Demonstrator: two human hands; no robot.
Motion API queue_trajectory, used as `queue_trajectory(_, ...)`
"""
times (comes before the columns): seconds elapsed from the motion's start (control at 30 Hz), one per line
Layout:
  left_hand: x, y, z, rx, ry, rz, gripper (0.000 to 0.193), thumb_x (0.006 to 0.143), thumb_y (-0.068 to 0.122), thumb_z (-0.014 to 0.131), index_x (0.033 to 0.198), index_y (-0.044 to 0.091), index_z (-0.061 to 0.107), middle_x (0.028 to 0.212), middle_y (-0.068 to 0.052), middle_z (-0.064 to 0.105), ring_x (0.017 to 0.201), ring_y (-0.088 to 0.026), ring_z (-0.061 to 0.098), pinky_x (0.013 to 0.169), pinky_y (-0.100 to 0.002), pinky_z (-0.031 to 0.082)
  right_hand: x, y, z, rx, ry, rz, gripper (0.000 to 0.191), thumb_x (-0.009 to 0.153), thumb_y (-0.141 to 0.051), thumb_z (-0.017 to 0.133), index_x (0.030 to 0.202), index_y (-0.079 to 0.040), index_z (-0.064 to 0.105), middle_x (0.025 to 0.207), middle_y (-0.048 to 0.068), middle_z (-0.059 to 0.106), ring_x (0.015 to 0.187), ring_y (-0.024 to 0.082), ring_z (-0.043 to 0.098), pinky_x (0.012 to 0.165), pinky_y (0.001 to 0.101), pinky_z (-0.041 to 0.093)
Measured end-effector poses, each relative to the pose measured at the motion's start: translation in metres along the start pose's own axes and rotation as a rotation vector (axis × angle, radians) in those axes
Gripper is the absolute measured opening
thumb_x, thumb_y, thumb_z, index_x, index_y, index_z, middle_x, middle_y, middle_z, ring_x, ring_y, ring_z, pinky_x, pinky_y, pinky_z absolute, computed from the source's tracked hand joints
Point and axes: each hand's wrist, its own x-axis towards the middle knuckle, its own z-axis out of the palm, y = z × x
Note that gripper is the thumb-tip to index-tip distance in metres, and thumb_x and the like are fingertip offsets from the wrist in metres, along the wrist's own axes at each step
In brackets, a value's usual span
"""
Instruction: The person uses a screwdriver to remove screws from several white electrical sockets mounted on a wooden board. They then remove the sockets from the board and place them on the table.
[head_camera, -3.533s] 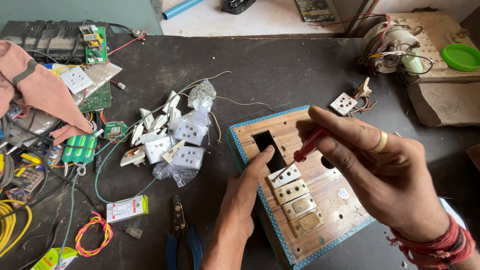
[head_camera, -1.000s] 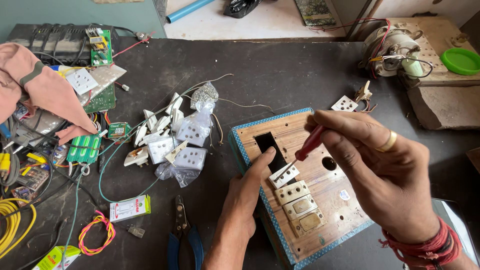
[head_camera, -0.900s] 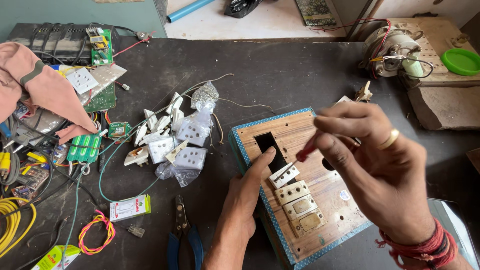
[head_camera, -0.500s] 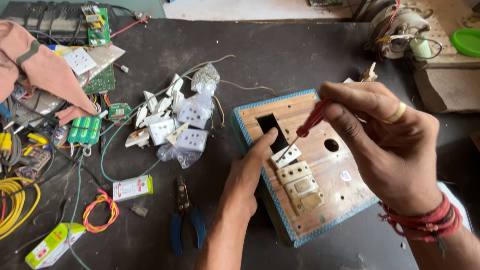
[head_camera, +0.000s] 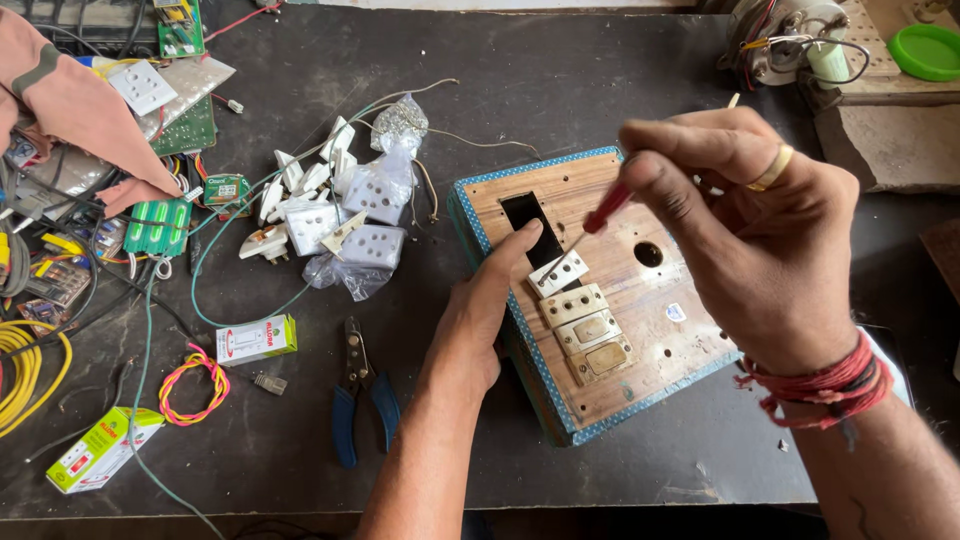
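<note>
**Screwdriver tip at the white socket on the wooden board**

The red-handled screwdriver (head_camera: 603, 212) slants from one o'clock down to seven o'clock, its tip at the white socket module (head_camera: 558, 273) on the blue-edged wooden switchboard (head_camera: 655, 330). The right hand (head_camera: 760, 240) pinches its handle; the left hand (head_camera: 485, 315) lies flat, fingers steadying the board's left edge. At nine o'clock lies a small green-and-white carton (head_camera: 256, 339); at eight o'clock, a yellow-green carton (head_camera: 100, 450).
</note>
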Motion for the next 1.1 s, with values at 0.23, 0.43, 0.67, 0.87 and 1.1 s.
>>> queue_trajectory(0.23,0.0006,-0.001,0.0013,0.06,0.009,-0.018,0.088,0.074,0.056,0.07,0.149,0.013,0.052,0.152,-0.015,0.051,0.142,-0.031,0.041,0.114,-0.056,0.026,-0.0009,0.0018,0.0017,0.062,-0.066,-0.086,0.019,0.104,-0.001,0.067,0.122,0.0,0.067,0.118,0.011,0.07,0.106,0.014,0.073,0.096,0.0286,0.069)
queue_trajectory(0.43,0.0017,-0.0026,0.0004,-0.026,-0.051,0.055,0.085,0.072,0.053,0.071,0.144,0.009,0.058,0.148,-0.016,0.059,0.139,-0.03,0.049,0.113,-0.051,0.032,-0.0022,0.0027,-0.0006,0.115,-0.092,-0.083,0.022,0.107,0.0,0.065,0.129,0.0,0.066,0.126,0.01,0.069,0.112,0.012,0.071,0.102,0.0287,0.066)
queue_trajectory(0.67,0.0047,-0.0026,-0.0011,-0.066,-0.036,0.034,0.083,0.071,0.051,0.073,0.14,0.007,0.059,0.144,-0.015,0.063,0.136,-0.028,0.055,0.113,-0.047,0.038,0.0023,0.0045,0.0025,0.119,-0.07,-0.013,0.024,0.1,-0.001,0.065,0.124,-0.001,0.067,0.119,0.009,0.069,0.108,0.015,0.071,0.097,0.0303,0.068)
queue_trajectory(0.87,0.0065,-0.0029,-0.001,-0.028,-0.003,0.027,0.086,0.07,0.053,0.073,0.141,0.007,0.06,0.144,-0.015,0.062,0.137,-0.029,0.052,0.113,-0.049,0.034,-0.0023,0.0054,0.0019,0.102,-0.052,0.003,0.027,0.103,-0.002,0.062,0.13,-0.001,0.065,0.125,0.008,0.069,0.115,0.012,0.068,0.102,0.0283,0.064)
queue_trajectory(1.1,0.0063,-0.0032,-0.0011,0.008,0.001,0.024,0.09,0.069,0.056,0.072,0.143,0.007,0.057,0.148,-0.017,0.058,0.141,-0.031,0.047,0.115,-0.051,0.028,-0.0002,0.0068,0.0008,0.063,-0.005,0.061,0.026,0.098,-0.003,0.061,0.124,-0.003,0.065,0.116,0.009,0.071,0.11,0.013,0.07,0.098,0.0262,0.063)
